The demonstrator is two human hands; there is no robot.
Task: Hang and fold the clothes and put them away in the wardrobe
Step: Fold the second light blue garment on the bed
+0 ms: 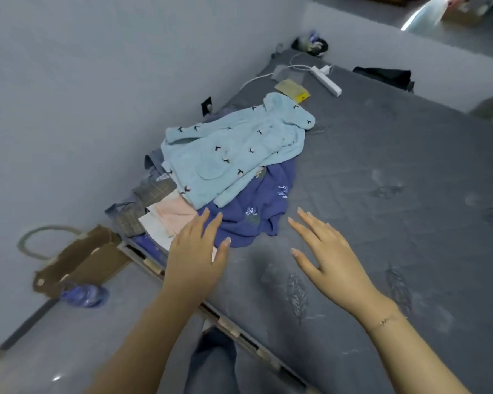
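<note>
Blue pile of clothes on the grey mattress (382,172), close to its left edge. On top, a pale fleece (228,155) with small dark bird prints, spread out and slightly crumpled. Beneath it, a navy garment (256,220) with light embroidered sprigs, bunched toward the near side. Left of that, a pink piece (174,214), folded, and a grey checked piece (151,191) hanging at the mattress edge.

Left hand (197,251) flat, fingers straight and together, lying over the near edge of the navy garment and the pink piece; holding nothing. Right hand (325,251) spread wide just right of the navy garment, fingers straight, over bare mattress; contact with the surface cannot be told. Thin bracelet (384,321) on the right wrist.

Farther back on the mattress, a white power strip (326,81) with its cable, a tan card (292,89) near the fleece collar, a black cloth (384,76) toward the far right. On the floor at left, a brown bag (80,263) with a looped handle, and a blue crumpled thing (84,294) beside it, too blurred to name. Slatted bed frame (151,265) showing under the mattress edge.
</note>
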